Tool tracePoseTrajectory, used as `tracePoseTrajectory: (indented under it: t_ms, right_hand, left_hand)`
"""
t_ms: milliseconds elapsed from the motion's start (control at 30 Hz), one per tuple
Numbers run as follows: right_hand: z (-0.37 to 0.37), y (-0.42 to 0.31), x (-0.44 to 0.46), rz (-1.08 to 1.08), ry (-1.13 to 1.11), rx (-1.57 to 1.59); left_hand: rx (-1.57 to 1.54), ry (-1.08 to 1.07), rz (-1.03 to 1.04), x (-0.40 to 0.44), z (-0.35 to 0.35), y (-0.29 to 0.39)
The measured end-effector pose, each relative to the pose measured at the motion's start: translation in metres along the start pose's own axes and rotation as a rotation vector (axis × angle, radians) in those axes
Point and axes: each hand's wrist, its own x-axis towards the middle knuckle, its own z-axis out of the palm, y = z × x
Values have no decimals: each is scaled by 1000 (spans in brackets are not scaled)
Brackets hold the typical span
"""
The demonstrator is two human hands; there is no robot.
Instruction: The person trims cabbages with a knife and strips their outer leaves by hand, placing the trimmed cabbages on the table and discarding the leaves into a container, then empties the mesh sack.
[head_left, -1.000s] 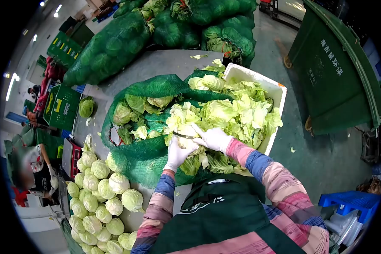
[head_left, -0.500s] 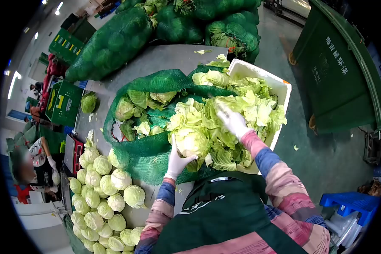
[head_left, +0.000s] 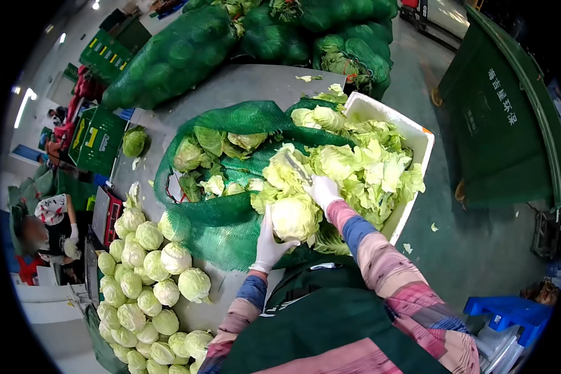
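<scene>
Produce-packing workspace with bagged cabbages [head_left: 171, 56], stacked crates [head_left: 100, 140]

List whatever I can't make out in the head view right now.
All in the head view:
- Handle of the thin blade: hidden in the right hand; the blade itself is blurred.
- Underside of the held cabbage: hidden by itself and the left hand.
- Bottom of the white box: covered by loose leaves.
- Full cabbage pile: cut off by the lower edge.
- Small print on the green bin: too small.
</scene>
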Motion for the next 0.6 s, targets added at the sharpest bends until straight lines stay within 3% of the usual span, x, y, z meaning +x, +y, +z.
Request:
tracePoseTrajectory:
  t_ms: [33,67,133,167,200,267,300,333,400,467,533,600]
  right_hand:
    - [0,0,0,51,-19,65]
    - [-1,2,1,43,-25,64]
    - [-10,4,1,92,-30,373]
    - [-6,8,0,61,43,416]
    - [-6,6,-6,60,45,416]
    - [-23,-4,-35,32,216,385]
    - [-45,-21,-59,5,137,518]
    - [-34,-25,-66,-51,182,693]
    - [-8,-27,-70,-57,53,834]
    - [-5,-23,-64,-38,91,767]
    - [-7,-20,-52,-17,12,685]
    - [0,-16,-45,-91,101,583]
  left_hand:
    - [6,5,-4,-1,-3,0]
    - [-155,21,-104,-3,-3,0]
    - [-478,48,-299,-2,-4,10]
    - [-233,166,-41,3,-4,14]
    - [-233,166,-39,8,1,7]
    - [-637,277,-286,20,18,-12]
    - [-827,249,-532,29,7,20]
    - [-831,241,-528,40,2,31]
    - [-946,166,-683,53,-6,38]
    - [-827,52,-666,57,-13,31]
    - [588,156,-44,60,-23,40]
    - [588,77,24,74,-26,36]
